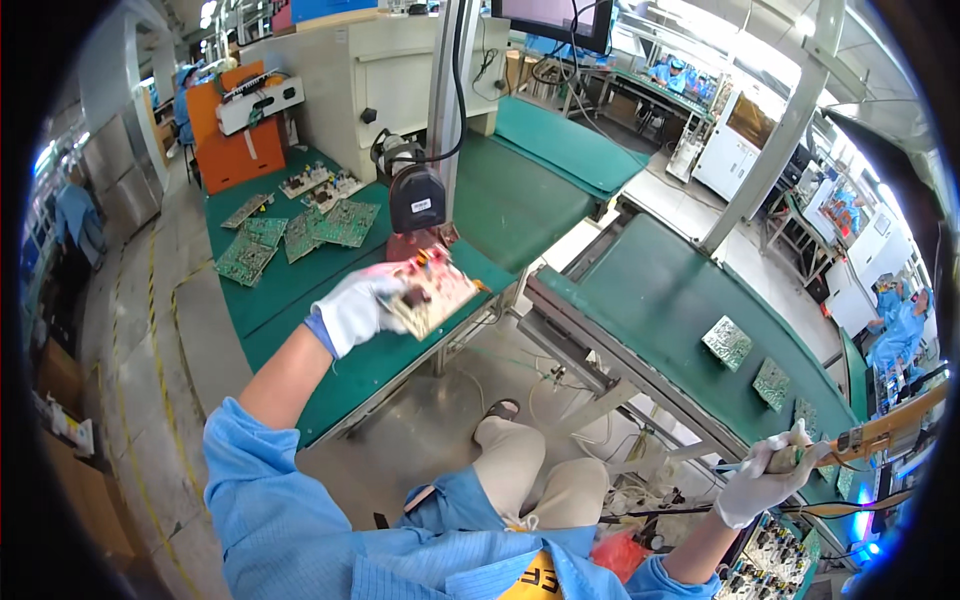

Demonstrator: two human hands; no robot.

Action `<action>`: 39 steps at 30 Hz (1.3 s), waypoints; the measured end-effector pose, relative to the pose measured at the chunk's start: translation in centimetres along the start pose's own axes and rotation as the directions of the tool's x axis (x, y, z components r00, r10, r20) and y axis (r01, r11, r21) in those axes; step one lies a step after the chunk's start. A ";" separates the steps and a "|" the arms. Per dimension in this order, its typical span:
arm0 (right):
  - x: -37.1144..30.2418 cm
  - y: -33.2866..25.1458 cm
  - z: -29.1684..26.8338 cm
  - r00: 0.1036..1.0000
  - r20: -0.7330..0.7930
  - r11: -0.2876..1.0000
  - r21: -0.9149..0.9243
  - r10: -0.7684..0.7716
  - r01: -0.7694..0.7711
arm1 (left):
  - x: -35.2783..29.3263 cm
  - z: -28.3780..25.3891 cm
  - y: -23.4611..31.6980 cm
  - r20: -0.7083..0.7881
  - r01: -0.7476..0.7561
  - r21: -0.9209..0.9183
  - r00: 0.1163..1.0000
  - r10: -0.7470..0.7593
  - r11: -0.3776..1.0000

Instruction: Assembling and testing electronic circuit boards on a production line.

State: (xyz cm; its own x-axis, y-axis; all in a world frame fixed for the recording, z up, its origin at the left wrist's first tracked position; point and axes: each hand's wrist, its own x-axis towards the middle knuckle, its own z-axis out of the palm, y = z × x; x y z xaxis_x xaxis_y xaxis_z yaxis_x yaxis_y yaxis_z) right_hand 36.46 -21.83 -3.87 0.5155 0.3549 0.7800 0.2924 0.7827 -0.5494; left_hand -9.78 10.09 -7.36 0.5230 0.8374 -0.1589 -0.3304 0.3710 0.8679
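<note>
Looks partway through to me: one circuit board [440,303] is up in the air over the surface's [350,395] right edge, loose boards [345,223] sit toward the far left corner, and more boards [728,342] lie along the belt's [650,268] right edge. Can't tell which are done. Left hand [360,308] stretches forward, pinching that board's left side; right hand [765,478]'s way out sideways, fingers curled beside a brown bar [890,422], grip unclear.

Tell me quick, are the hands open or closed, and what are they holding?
Left hand: closed on the edge of a circuit board.
Right hand: closed, but what it holds, if anything, can't be told.
</note>
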 end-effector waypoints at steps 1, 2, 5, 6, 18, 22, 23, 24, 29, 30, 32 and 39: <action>-0.2 0.2 -0.9 1.000 0.000 1.000 -0.009 -0.014 0.014 | -0.2 1.8 -0.1 0.055 -0.008 0.070 0.998 0.005 0.998; 0.0 0.5 -1.2 0.999 0.052 1.000 0.019 -0.005 0.004 | -0.8 2.6 0.1 0.085 0.023 0.144 0.996 -0.036 0.989; 0.0 1.1 -3.4 0.990 0.080 0.969 0.210 0.115 -0.130 | 0.5 5.7 -0.4 0.184 -0.053 0.282 0.983 0.000 0.958; -0.2 1.1 -2.8 0.996 0.074 0.989 0.133 0.051 -0.061 | 1.0 7.5 0.0 0.237 -0.098 0.340 0.971 0.016 0.935; 0.1 -0.6 -1.7 0.999 0.016 0.993 -0.110 -0.043 0.044 | 24.1 9.7 -2.3 0.189 -0.072 0.974 0.786 0.589 -0.216; 0.7 -1.3 1.7 0.881 -0.469 0.959 -0.273 -0.058 -0.082 | 28.3 7.4 -2.2 -0.125 0.267 0.956 0.747 0.652 -0.122; 0.7 -1.4 1.4 0.875 -0.479 0.957 -0.278 -0.067 -0.079 | 28.9 7.2 -2.9 -0.129 0.355 0.921 0.663 0.738 -0.159; 0.6 -1.5 1.1 0.838 -0.543 0.962 -0.257 -0.061 -0.097 | 29.7 8.1 -3.1 -0.115 0.345 0.924 0.665 0.738 -0.167; 0.1 -1.9 -2.7 0.981 -0.183 0.989 -0.123 0.059 -0.083 | 29.1 21.8 -6.1 0.231 -0.122 0.940 0.915 0.330 -0.320; 0.0 -2.1 -3.0 0.981 -0.171 0.991 -0.078 0.097 -0.111 | 26.1 25.9 -7.1 0.437 -0.376 0.895 0.847 0.303 -0.239; 0.5 -2.3 -2.4 0.979 -0.153 0.989 -0.029 0.137 -0.143 | 23.1 32.4 -9.4 0.576 -0.548 0.811 0.810 0.111 -0.206; 0.0 -2.8 -1.4 0.963 -0.270 0.939 -0.329 0.005 -0.097 | 20.7 42.7 -19.2 0.717 -0.670 0.664 0.697 0.027 -0.333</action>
State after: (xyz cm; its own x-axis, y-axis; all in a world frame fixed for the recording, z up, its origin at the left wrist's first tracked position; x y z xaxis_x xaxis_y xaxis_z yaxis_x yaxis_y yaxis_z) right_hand 36.76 -24.75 -2.80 0.7152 0.2075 0.6674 0.4896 0.5327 -0.6903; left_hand 40.89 3.15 -7.18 0.9188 0.3059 0.2495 0.2814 -0.9508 0.1294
